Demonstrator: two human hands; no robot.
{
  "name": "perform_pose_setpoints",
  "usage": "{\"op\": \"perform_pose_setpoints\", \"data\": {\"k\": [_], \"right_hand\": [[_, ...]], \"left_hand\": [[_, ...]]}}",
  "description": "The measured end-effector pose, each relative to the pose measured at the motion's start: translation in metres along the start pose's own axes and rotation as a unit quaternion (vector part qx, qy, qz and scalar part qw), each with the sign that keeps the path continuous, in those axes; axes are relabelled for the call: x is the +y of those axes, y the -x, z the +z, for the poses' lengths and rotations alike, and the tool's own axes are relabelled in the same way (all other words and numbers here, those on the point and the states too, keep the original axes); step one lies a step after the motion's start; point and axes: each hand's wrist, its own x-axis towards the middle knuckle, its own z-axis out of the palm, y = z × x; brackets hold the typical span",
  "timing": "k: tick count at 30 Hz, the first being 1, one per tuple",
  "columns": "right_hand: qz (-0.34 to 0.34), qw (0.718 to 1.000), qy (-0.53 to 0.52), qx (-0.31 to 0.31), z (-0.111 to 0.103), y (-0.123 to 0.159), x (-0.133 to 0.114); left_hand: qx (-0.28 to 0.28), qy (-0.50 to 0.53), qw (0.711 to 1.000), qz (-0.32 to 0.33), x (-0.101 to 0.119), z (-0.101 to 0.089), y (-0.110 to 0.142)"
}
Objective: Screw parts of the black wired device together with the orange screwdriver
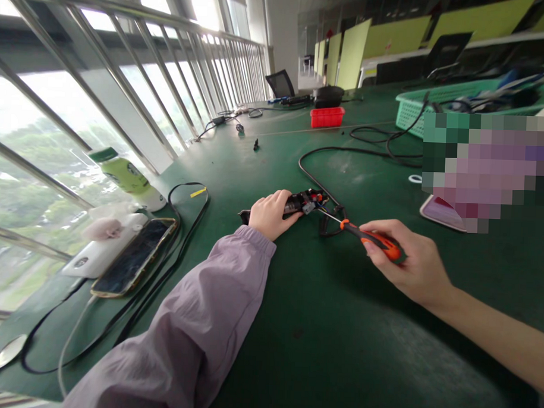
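My left hand is wrapped round a long black corded device and steadies it on the green table. The device's right end is opened up, with small red parts and wires exposed; what the fingers cover is hidden. In my right hand is a screwdriver with an orange and black handle. Its metal shaft points left, and the tip is at the device's exposed end; whether it sits in a screw I cannot tell. A black cable runs from near that end towards the back.
On the left lie a phone, a white power bank, a black strap and a green-capped bottle. A red tray and a green basket stand at the back. A pixelated patch covers the right; a metal railing borders the left.
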Motion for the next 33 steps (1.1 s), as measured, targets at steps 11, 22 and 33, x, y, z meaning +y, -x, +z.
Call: {"op": "perform_pose_setpoints", "data": {"k": [11, 22, 33], "right_hand": [[-0.016, 1.000, 0.006, -0.001, 0.0009, 0.0000, 0.0030], [-0.025, 1.000, 0.001, -0.011, 0.0011, 0.0004, 0.0025], [-0.018, 1.000, 0.004, -0.009, 0.0012, 0.0010, 0.0035]], "left_hand": [[0.006, -0.015, 1.000, -0.001, -0.0001, 0.0013, -0.0001], [-0.001, -0.012, 1.000, -0.002, 0.0002, 0.0002, -0.0003], [0.008, -0.008, 1.000, 0.000, 0.0005, 0.0007, -0.0002]]}}
